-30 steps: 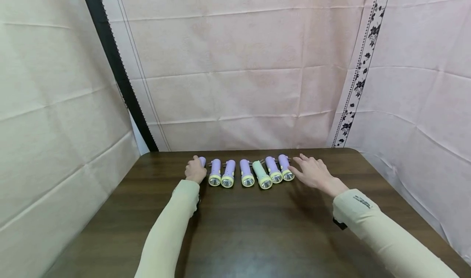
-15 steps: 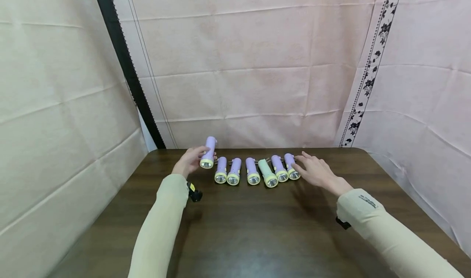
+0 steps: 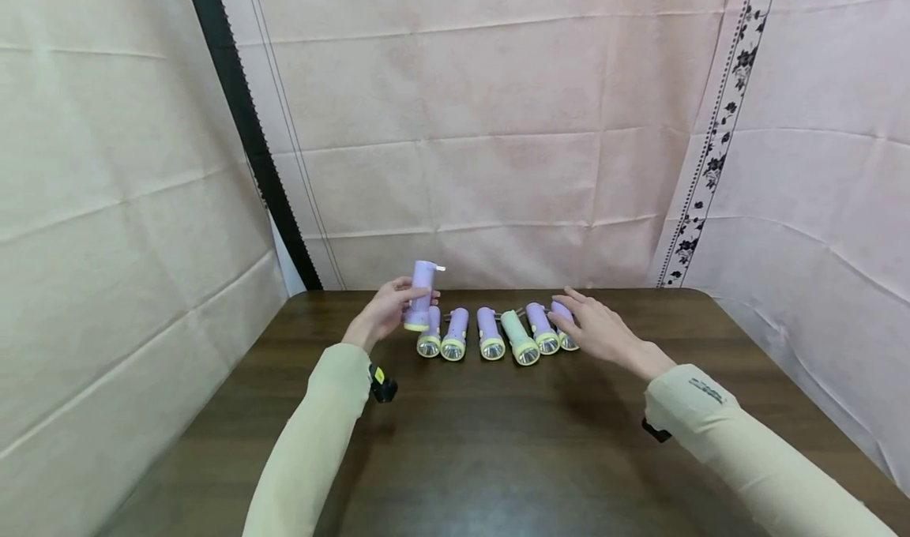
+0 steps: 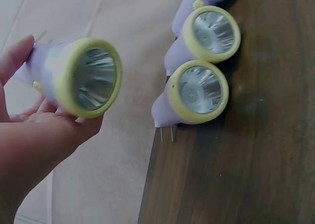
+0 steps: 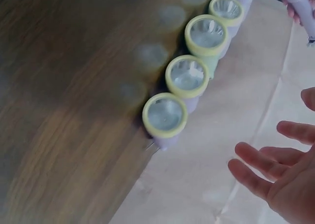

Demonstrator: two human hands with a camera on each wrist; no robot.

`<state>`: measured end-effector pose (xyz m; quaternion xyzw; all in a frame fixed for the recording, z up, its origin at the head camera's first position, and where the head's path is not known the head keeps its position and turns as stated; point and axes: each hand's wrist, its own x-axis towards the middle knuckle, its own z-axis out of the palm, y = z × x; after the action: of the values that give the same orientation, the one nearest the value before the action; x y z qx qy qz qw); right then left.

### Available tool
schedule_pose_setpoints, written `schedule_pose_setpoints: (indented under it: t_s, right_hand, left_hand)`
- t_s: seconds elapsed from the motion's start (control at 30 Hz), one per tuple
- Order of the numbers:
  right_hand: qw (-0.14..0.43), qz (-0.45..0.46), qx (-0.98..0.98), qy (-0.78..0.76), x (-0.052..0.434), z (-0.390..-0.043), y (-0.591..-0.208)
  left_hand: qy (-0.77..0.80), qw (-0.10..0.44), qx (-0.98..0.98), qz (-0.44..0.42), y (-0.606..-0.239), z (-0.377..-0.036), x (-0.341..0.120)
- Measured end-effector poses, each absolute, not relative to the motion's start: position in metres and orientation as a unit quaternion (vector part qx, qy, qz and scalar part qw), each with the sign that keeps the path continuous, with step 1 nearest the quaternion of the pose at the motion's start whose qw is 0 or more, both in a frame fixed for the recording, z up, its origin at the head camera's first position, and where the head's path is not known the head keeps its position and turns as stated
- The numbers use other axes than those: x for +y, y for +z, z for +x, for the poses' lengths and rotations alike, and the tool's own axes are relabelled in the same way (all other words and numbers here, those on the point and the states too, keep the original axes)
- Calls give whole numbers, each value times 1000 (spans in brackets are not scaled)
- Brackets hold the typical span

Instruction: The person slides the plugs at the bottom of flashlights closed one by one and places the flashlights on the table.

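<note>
My left hand (image 3: 392, 306) grips a purple flashlight (image 3: 421, 292) with a yellow-green lens ring and holds it upright above the left end of the row. In the left wrist view the held flashlight (image 4: 78, 76) faces the camera, lens first, in my left hand (image 4: 34, 135). Several flashlights (image 3: 455, 338) lie side by side on the dark wooden table (image 3: 498, 442), all purple but one pale green flashlight (image 3: 517, 338). My right hand (image 3: 592, 322) hovers with straight fingers over the rightmost purple flashlight (image 3: 562, 316). In the right wrist view my right hand (image 5: 280, 170) is spread and holds nothing.
Pink cloth (image 3: 483, 126) hangs close behind the table's far edge, and pale cloth walls stand at both sides. The row of flashlights (image 5: 187, 76) lies near that far edge. Bare wood stretches from the row to the near edge.
My left hand has lifted the leftmost purple flashlight off the table and turned it upright. My right hand has stayed by the right end of the row.
</note>
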<state>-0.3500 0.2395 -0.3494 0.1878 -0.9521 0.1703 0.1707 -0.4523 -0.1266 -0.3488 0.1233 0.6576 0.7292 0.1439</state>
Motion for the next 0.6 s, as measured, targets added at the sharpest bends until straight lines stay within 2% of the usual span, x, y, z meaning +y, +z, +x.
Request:
schedule_pose_setpoints:
  t_s: [0.6]
  right_hand:
    - [185, 286, -923, 182, 198, -331, -333]
  left_hand:
    - [618, 151, 733, 240, -351, -421, -100]
